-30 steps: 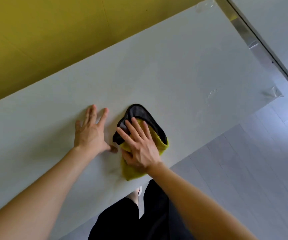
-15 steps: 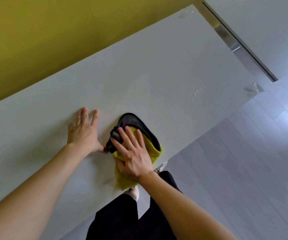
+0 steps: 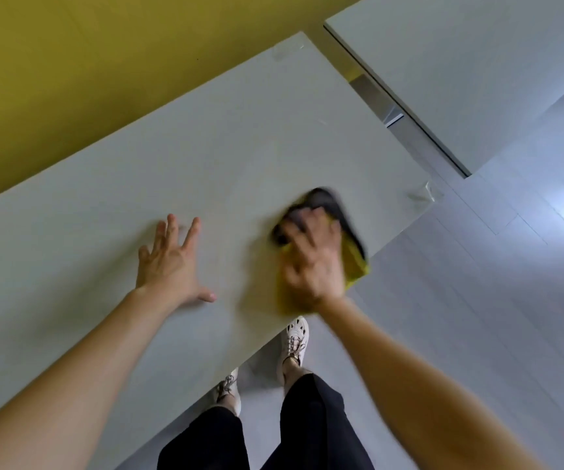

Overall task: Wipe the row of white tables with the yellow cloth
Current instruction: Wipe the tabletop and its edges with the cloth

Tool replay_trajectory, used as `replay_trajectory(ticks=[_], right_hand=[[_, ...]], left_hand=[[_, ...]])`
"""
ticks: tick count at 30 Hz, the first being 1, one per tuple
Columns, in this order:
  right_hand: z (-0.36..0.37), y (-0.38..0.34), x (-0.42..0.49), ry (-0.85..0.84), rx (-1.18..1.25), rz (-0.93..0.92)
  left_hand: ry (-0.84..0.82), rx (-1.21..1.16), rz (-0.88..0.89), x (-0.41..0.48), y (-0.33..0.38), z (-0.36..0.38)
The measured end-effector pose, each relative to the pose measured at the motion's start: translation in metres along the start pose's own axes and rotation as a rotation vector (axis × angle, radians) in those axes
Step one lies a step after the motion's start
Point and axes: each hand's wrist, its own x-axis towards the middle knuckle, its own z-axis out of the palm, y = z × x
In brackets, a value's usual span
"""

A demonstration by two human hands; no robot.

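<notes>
Cloth [image 3: 353, 259] slid right under right hand [image 3: 311, 262], left hand [image 3: 168, 266] flat, two tables [image 3: 239, 147] [image 3: 460, 62]

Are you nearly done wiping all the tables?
Not yet, it seems. The right hand presses the yellow cloth on this table near its end, left hand flat beside it. I can't tell which parts are already wiped. The next table, past the gap, is probably left.

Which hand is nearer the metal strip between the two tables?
Right. The right hand presses the yellow cloth near the table end by the metal strip; the left hand lies flat on the table, farther from it.
</notes>
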Motion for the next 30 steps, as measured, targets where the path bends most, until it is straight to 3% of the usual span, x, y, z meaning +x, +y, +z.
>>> replay_trajectory(ticks=[3,5,7,9,12,15,17,19,21,23,25,27,30], right_hand=[[0.019,-0.069,-0.033,-0.285,0.072,-0.426],[0.017,-0.055,-0.023,-0.355,0.119,-0.578],[0.008,-0.003,0.006,-0.320,0.138,-0.641],[-0.012,0.071,0.045,-0.223,0.108,-0.508],[-0.050,0.161,0.100,-0.020,0.019,-0.100],[-0.055,0.152,0.121,0.060,-0.054,0.335],[-0.041,0.099,0.109,0.119,-0.045,0.411],[-0.017,0.035,0.078,0.068,0.042,0.164],[0.001,-0.015,0.049,-0.134,0.088,-0.217],[0.007,-0.018,0.048,-0.298,0.074,-0.533],[0.002,0.020,0.077,-0.321,0.098,-0.709],[-0.012,0.073,0.114,-0.222,0.131,-0.589],[-0.045,0.140,0.171,-0.012,0.012,0.031]], left_hand=[[-0.006,0.089,-0.016,0.021,0.021,-0.020],[-0.022,0.121,-0.033,0.036,0.030,-0.030],[-0.034,0.093,-0.036,0.048,0.035,-0.033],[-0.020,0.076,-0.048,0.057,0.037,-0.028],[0.017,0.134,-0.028,0.060,0.035,-0.023],[0.040,0.170,-0.034,0.055,0.035,-0.025],[0.042,0.156,-0.032,0.053,0.038,-0.029],[0.035,0.151,-0.029,0.051,0.039,-0.032],[0.030,0.143,-0.025,0.049,0.040,-0.035],[0.035,0.139,-0.022,0.048,0.040,-0.035],[0.038,0.153,-0.022,0.049,0.040,-0.034],[0.028,0.159,-0.022,0.049,0.040,-0.034],[0.029,0.149,-0.027,0.047,0.041,-0.036]])
